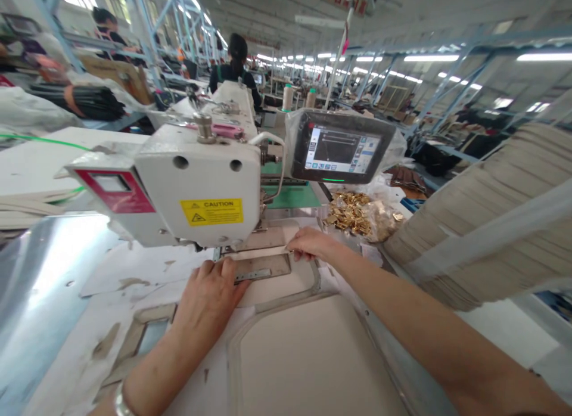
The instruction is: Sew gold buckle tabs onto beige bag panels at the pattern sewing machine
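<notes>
A narrow beige strip (261, 251) lies across the panel under the sewing machine head (201, 183). My right hand (310, 243) pinches the strip's right end between thumb and fingers. At its left end, the bent fingers of my left hand (210, 291) press together on it; their tips are partly hidden. Just below the strip is a rectangular brownish recess (281, 266) holding a small metal bar (253, 275) with holes. A rounded beige panel (268, 292) surrounds this recess. Nearer to me lies a larger beige panel (308, 356) in a clear-edged template.
A control screen (342, 148) stands behind my right hand, near a heap of gold-coloured metal pieces (351, 213). A tall beige fabric bundle (496, 219) leans at right. An empty brownish frame (138, 338) lies by my left forearm. A person (236, 64) sits beyond the machine.
</notes>
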Demonstrator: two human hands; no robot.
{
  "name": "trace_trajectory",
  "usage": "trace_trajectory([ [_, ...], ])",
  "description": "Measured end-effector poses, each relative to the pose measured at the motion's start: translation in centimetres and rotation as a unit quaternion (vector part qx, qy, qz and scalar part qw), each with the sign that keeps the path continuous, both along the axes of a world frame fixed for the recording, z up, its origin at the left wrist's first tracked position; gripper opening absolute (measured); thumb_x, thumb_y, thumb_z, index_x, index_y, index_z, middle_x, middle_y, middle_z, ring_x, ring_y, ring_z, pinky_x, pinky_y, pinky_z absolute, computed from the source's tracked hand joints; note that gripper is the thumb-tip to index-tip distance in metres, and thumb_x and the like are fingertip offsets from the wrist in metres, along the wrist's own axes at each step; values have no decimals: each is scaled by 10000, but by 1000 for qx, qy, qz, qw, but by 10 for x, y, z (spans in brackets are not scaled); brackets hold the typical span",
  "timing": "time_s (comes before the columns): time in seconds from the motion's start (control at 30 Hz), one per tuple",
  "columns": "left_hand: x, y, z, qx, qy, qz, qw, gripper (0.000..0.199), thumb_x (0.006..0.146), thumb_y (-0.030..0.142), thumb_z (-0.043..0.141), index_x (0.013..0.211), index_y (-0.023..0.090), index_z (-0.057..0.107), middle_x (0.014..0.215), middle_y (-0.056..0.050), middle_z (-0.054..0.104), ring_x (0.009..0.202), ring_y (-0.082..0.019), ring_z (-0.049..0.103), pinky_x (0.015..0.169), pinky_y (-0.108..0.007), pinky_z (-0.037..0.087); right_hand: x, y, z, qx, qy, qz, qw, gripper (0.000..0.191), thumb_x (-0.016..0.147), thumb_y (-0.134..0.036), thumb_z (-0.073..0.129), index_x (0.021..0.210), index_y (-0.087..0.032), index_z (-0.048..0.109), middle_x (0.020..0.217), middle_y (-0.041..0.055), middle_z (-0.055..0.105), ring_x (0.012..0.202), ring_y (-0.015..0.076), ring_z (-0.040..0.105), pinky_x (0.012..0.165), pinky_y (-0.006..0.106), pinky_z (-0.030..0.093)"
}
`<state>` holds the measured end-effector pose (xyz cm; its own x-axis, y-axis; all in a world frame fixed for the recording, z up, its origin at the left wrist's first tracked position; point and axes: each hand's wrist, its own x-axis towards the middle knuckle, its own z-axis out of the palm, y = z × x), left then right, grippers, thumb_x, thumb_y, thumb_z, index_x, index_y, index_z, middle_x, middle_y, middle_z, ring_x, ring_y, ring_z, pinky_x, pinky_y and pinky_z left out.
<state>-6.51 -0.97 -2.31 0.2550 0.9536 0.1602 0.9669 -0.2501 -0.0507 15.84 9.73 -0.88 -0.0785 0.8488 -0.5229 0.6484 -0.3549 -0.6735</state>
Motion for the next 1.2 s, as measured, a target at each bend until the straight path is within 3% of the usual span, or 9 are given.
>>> trace_trajectory([
  [0.4, -51, -3, 13, -40, 23, 29, 999, 438, 914, 570, 346, 940, 176, 536, 806, -89, 658, 887, -319, 609, 786, -423, 406, -53, -6, 5, -18, 17, 25, 999, 212, 732, -141, 614, 529, -130, 551, 414, -17, 575, 282, 59, 408, 275, 169, 241],
  [0.6, -76, -2, 13, -37, 5, 47, 998, 463, 854, 621, 397, 905, 185, 543, 761, -90, 653, 834, -318, 606, 764, -415, 404, -82, -5, 4, -48, 21, 29, 998, 176, 731, -139, 628, 565, -111, 575, 417, -11, 581, 282, 69, 429, 285, 173, 301],
  [0.77, -90, -5, 18, -15, 53, 55, 997, 420, 892, 590, 376, 907, 193, 514, 788, -61, 653, 838, -278, 611, 771, -384, 416, -100, -2, 0, -54, 49, 49, 996, 123, 761, -129, 613, 642, -129, 580, 426, -22, 582, 303, 79, 467, 306, 161, 327],
  [0.9, -89, 0, 20, -15, 45, 45, 998, 353, 905, 535, 411, 906, 199, 519, 814, -71, 669, 853, -289, 623, 762, -392, 428, -98, 4, 1, -54, 51, 45, 996, 108, 791, -114, 576, 685, -139, 576, 421, -28, 574, 323, 86, 487, 325, 157, 351],
  [1.2, -60, 5, 18, -49, -20, 14, 998, 384, 920, 506, 402, 1022, 172, 564, 874, -95, 686, 931, -305, 619, 813, -413, 441, -60, 7, 8, -71, 17, 27, 997, 222, 850, -139, 562, 628, -122, 549, 446, -18, 575, 325, 75, 477, 342, 172, 344],
])
